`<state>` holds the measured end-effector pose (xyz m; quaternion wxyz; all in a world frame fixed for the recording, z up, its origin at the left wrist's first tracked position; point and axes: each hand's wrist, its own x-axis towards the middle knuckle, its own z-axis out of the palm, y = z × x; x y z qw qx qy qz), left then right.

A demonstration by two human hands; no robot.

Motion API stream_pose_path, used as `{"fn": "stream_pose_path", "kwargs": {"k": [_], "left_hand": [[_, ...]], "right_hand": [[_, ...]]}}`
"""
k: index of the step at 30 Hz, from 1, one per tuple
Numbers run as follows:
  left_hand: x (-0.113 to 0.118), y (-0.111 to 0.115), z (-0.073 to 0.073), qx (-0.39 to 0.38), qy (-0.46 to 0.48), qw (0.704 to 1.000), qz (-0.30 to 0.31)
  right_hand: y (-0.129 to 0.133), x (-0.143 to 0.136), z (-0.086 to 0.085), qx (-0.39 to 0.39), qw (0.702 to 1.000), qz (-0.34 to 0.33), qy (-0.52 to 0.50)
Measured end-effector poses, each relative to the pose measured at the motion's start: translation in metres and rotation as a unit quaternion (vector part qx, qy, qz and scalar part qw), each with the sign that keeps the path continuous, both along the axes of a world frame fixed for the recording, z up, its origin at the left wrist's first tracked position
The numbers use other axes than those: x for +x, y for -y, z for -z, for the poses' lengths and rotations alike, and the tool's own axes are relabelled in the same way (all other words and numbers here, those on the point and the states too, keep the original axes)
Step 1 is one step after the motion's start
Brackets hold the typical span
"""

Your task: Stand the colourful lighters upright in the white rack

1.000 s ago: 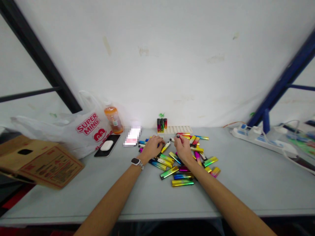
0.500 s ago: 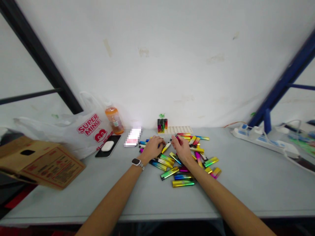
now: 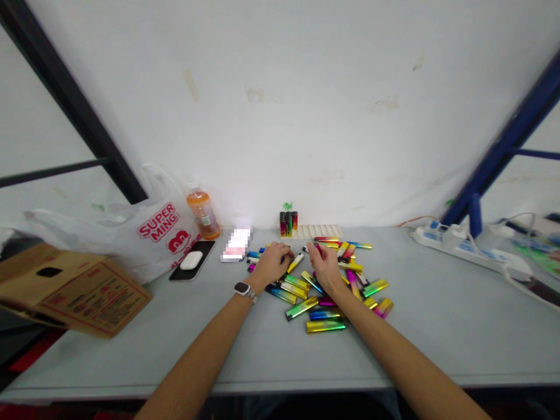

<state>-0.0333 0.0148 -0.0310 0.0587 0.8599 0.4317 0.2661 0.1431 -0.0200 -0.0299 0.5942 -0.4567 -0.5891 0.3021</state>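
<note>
Many shiny multicoloured lighters lie in a loose heap on the grey table, among them a yellow-green lighter (image 3: 326, 326) at the near side. My left hand (image 3: 275, 262), with a watch at the wrist, rests over the heap's left part, its fingers curled; what they hold, if anything, is hidden. My right hand (image 3: 324, 265) is closed on a dark pink lighter (image 3: 317, 245), mostly covered by the fingers. Behind the hands, several upright lighters (image 3: 289, 224) stand at the left end of a white perforated tray (image 3: 317, 231).
At the left are a cardboard box (image 3: 94, 297), a plastic bag (image 3: 131, 233), an orange drink bottle (image 3: 203, 213) and a black phone (image 3: 207, 252) with a white case (image 3: 191, 260) on it. A power strip (image 3: 472, 254) lies at the right.
My right hand has shifted very slightly to the right with the lighter. My left hand stays in the same place.
</note>
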Motion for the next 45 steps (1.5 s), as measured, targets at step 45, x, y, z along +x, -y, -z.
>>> {"fn": "stream_pose_path", "kwargs": {"k": [45], "left_hand": [[0.001, 0.002, -0.003, 0.007, 0.054, 0.998, -0.008]], "right_hand": [[0.007, -0.007, -0.008, 0.017, 0.998, 0.025, 0.057]]}}
